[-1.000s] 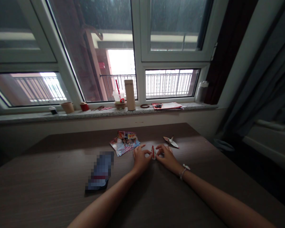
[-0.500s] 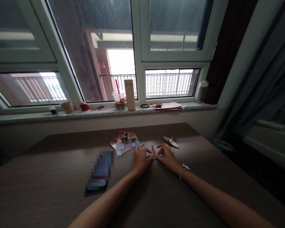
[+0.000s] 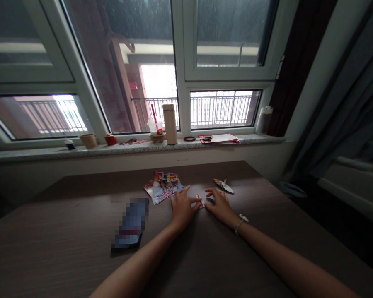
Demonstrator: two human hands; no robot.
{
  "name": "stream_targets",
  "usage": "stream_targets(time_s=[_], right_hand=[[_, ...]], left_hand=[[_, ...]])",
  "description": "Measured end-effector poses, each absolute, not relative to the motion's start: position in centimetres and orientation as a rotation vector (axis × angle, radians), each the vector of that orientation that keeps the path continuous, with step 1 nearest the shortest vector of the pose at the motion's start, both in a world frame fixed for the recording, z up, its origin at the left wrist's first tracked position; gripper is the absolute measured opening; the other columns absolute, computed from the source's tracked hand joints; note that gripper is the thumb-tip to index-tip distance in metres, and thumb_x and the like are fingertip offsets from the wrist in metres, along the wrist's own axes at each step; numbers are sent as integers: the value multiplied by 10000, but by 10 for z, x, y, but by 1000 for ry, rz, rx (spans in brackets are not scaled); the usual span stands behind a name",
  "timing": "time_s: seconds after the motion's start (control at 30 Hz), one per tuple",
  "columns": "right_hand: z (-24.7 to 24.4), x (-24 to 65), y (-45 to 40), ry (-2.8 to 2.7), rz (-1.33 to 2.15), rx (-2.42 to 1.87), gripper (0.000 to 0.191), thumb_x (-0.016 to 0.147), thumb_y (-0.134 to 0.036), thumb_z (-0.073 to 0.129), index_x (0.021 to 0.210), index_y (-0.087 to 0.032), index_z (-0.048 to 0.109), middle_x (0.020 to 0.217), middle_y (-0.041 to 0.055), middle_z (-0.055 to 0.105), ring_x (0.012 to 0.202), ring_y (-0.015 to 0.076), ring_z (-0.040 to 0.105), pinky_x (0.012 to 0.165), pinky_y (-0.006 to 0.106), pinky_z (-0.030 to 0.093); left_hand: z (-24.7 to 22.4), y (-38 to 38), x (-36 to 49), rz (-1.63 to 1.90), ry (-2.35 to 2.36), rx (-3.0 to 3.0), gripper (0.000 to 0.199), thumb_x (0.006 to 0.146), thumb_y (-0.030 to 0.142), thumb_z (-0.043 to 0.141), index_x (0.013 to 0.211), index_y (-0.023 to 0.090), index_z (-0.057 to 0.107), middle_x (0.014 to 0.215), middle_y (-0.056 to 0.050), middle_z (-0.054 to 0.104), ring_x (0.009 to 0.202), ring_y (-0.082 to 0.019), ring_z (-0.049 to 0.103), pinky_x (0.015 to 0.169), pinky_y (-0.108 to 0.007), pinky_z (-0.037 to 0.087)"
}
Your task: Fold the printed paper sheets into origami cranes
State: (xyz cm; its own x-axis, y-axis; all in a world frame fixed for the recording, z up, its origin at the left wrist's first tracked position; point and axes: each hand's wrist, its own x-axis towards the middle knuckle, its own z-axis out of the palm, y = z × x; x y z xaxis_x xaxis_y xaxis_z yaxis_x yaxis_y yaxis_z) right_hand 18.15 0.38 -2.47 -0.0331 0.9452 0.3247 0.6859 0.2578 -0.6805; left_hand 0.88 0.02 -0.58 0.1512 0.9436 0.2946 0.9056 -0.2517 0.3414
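A small piece of folded paper, white with red, lies on the brown table between my hands. My left hand has its index finger and thumb on the paper's left side, close together, while its other fingers rest beyond. To the right, my right hand is curved with thumb and index finger apart, the thumb tip just beside the paper. Whether that thumb touches it I cannot tell. A folded paper crane sits just beyond my right hand. Past my left hand are several colourful printed sheets.
A blurred-out dark, flat object lies left of my left forearm. On the windowsill stand a beige thermos, a cup with a red straw, a paper cup, scissors and a grey bottle.
My left index finger has moved right, across the paper, and now covers more of it. The right hand's thumb and index finger have drawn slightly off the paper.
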Motion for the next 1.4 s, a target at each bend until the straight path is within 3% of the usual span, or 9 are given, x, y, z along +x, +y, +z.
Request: stream_targets(time_s=[0.3,0.83,1.13,1.4], right_hand=[[-24,182,5,-1843,421,-1501,300,772,-250,641,1072,-259,643,1047,21,678,1051,242,522,945,374,342],[-25,182,5,-1820,422,-1515,245,783,-273,654,1027,-253,668,1058,36,665,1062,244,520,950,375,355],[-25,182,5,-1838,418,-1516,255,790,-281,633,1041,-251,666,1071,37,660,1069,243,514,944,370,355],[-24,182,5,-1845,429,-1533,272,774,-247,636,1044,-254,662,1060,29,668,1067,242,515,955,372,344]], left_hand=[[-8,1,5,570,1909,2415,267,866,555,584,1092,487,708,1522,6,424,1392,-383,319,1088,-726,159],[0,10,-5,430,1886,2429,426,803,723,520,1181,558,623,1599,57,286,1455,-441,175,1053,-789,86],[-3,13,-8,390,1892,2395,517,794,739,516,1279,562,540,1607,47,267,1461,-449,141,1070,-775,29],[-9,11,-9,520,1793,2484,524,841,629,564,1349,549,469,1599,29,277,1443,-421,193,1074,-776,60]])
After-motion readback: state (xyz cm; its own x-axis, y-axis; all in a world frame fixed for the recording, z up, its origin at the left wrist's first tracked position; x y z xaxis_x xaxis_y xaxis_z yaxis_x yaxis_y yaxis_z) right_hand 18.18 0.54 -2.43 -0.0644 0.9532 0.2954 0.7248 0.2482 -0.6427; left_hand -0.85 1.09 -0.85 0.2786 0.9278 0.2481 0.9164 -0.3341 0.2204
